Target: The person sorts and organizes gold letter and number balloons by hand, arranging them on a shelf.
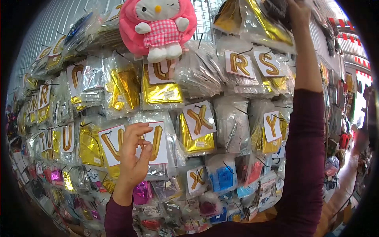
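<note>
My left hand (135,156) is raised in front of a plastic-wrapped packet with a gold W card (158,143). Its fingers are bent and the thumb stands apart from them, with nothing visible between. A gold V card (111,144) hangs just left of it. High at the upper right, my right hand (299,14) reaches up beside a dark, blurred item (276,8) and a clear packet with gold foil (262,23). The top edge of the view cuts off part of this hand, and its fingers do not show clearly.
A pink plush toy (164,33) hangs at the top middle. Rows of bagged foil letter balloons hang on hooks, among them an X packet (199,120) and a Y packet (272,125). Smaller packets, including a blue one (222,177), hang lower. An aisle (341,185) runs along the right.
</note>
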Demonstrator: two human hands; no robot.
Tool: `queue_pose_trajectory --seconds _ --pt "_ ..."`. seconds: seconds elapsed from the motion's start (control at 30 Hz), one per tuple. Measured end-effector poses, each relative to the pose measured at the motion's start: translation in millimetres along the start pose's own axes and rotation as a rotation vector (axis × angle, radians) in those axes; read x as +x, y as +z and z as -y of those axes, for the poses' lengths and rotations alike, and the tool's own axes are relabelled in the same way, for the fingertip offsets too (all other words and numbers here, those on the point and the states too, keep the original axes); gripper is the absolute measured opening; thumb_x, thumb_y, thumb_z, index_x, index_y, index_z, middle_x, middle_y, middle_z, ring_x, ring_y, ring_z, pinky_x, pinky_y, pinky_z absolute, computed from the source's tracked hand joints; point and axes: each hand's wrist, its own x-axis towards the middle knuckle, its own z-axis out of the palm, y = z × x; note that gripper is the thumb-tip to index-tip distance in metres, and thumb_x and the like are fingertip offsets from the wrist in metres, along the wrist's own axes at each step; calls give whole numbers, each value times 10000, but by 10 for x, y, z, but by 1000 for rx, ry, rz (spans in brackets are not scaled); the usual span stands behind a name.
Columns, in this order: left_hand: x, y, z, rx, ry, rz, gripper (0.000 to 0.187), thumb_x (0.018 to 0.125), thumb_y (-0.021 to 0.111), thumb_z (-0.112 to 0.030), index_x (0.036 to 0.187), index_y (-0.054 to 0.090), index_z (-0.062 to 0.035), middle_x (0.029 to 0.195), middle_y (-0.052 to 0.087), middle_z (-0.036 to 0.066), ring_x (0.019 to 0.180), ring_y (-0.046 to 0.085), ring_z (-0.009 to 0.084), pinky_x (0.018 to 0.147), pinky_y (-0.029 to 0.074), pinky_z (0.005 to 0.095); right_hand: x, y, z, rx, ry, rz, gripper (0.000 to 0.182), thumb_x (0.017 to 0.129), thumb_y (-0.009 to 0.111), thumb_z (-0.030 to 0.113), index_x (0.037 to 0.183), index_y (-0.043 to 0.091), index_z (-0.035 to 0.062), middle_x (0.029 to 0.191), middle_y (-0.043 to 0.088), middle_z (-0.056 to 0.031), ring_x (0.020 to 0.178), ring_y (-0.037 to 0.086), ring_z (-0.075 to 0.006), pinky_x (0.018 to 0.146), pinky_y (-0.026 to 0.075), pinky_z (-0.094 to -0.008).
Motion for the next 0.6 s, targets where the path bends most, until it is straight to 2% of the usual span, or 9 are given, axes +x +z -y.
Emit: queue_pose_trajectory --seconds 0.07,0.1,0.2,0.23,0.33,0.5,0.6 --pt "7 49 118 162 33 13 280 810 524 -128 1064 518 -13 1103 457 142 992 475 223 744 431 280 201 140 -208 -82 -74 -13 155 734 615 102 793 645 -38 688 620 -72 600 554 -129 553 434 -258" --pt "16 72 155 205 21 29 286 794 544 -115 1061 514 -15 1099 450 162 996 473 269 785 415 321 254 226 -274 -74 -75 -12 155 734 615 102 793 645 -38 688 620 -72 600 554 -129 553 434 -258" --pt "48 164 313 339 67 42 301 778 565 -103 1058 512 -6 1103 443 188 1011 464 310 839 387 358 355 486 -426 -180 -123 -53 135 715 618 94 776 650 -23 662 622 -79 584 560 -141 545 440 -274" --pt "53 190 360 381 74 44 317 759 589 -94 1053 511 -1 1108 435 212 1020 452 354 875 361 389 372 564 -470 -221 -110 -69 130 707 620 95 763 652 -17 647 620 -82 578 563 -146 541 443 -284" --pt "61 268 442 522 158 8 335 745 606 -89 1053 512 1 1113 433 218 1019 447 372 877 360 403 496 794 -755 -195 -155 -65 115 690 627 100 721 650 -8 603 607 -88 551 565 -154 520 445 -299" --pt "24 399 471 739 139 -10 385 698 634 -81 1057 516 -9 1115 446 205 1000 448 374 845 369 417 293 1141 -764 -235 47 -77 88 696 623 92 697 644 6 577 597 -88 499 552 -155 483 433 -305" --pt "30 402 582 950 180 -131 410 680 647 -88 1064 518 -21 1124 453 196 996 450 364 842 362 425 213 1274 -856 -246 -4 -39 89 703 627 98 693 647 12 569 594 -82 505 558 -156 486 436 -311"
